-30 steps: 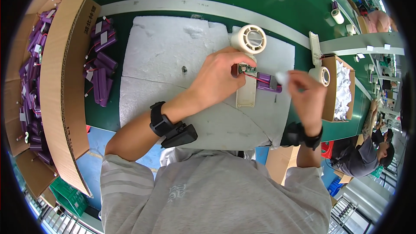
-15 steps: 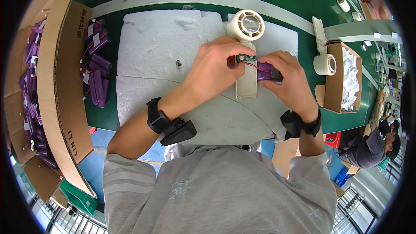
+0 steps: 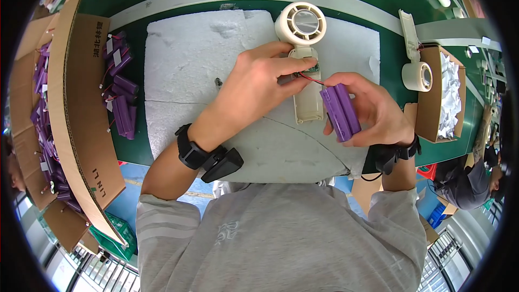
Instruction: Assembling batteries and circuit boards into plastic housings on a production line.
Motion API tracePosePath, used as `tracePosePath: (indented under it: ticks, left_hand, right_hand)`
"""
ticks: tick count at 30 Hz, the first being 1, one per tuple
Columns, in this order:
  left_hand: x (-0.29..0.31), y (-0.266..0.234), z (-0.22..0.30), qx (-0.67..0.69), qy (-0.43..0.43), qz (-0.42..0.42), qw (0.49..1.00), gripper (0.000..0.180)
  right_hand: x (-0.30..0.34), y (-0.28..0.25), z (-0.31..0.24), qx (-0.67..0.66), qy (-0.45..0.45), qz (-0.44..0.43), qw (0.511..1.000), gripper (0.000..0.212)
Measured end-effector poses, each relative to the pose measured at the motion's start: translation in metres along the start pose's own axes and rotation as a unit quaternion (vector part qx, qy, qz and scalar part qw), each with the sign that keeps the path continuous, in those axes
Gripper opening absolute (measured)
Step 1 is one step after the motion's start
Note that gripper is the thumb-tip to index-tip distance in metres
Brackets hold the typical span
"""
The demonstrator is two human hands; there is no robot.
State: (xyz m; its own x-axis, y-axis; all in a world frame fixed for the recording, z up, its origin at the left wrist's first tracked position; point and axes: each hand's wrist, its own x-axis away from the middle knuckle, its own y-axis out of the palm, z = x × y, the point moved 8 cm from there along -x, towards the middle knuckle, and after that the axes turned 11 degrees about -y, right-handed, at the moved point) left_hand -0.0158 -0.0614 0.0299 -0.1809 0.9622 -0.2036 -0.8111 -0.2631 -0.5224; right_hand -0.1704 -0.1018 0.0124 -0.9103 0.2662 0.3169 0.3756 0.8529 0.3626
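Observation:
A cream handheld fan (image 3: 310, 105) lies on a white foam sheet (image 3: 184, 54), its round head at the far end and its handle shell opened up. Inside the handle a small green circuit board (image 3: 313, 68) shows. My left hand (image 3: 259, 73) is closed at this board, index finger on its upper edge and thumb lower by the wire end. In my right hand (image 3: 376, 108) is a purple battery pack (image 3: 340, 112), tilted, just right of the handle. Red and dark wires (image 3: 311, 78) run from the pack to beneath my left fingers, where their end is hidden.
Several purple battery packs (image 3: 123, 86) lie on the green table left of the foam. A big cardboard box (image 3: 81, 103) of more packs stands beyond them. To the right are another opened fan (image 3: 416, 75) and a carton of white paper pieces (image 3: 448, 94). A co-worker (image 3: 465, 184) sits far right.
My right hand has drawn the battery pack away from the handle, toward me and to the right, and turned it so its long side shows. My left hand stays at the board.

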Motion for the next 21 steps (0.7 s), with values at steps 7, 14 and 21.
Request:
tracePosePath:
  ticks: [7,14,21]
  left_hand:
    - [-0.001,0.000,0.005,-0.042,0.015,-0.039,0.998,0.034]
    - [-0.002,-0.001,0.001,-0.020,0.009,-0.073,0.997,0.035]
    - [-0.002,-0.004,0.005,-0.026,0.042,-0.069,0.996,0.034]
  right_hand:
    - [-0.003,-0.007,-0.023,0.244,-0.183,-0.032,0.952,0.086]
    - [-0.012,0.010,-0.016,0.370,-0.240,0.054,0.896,0.066]
    - [-0.011,0.028,-0.023,0.511,-0.313,0.078,0.797,0.065]
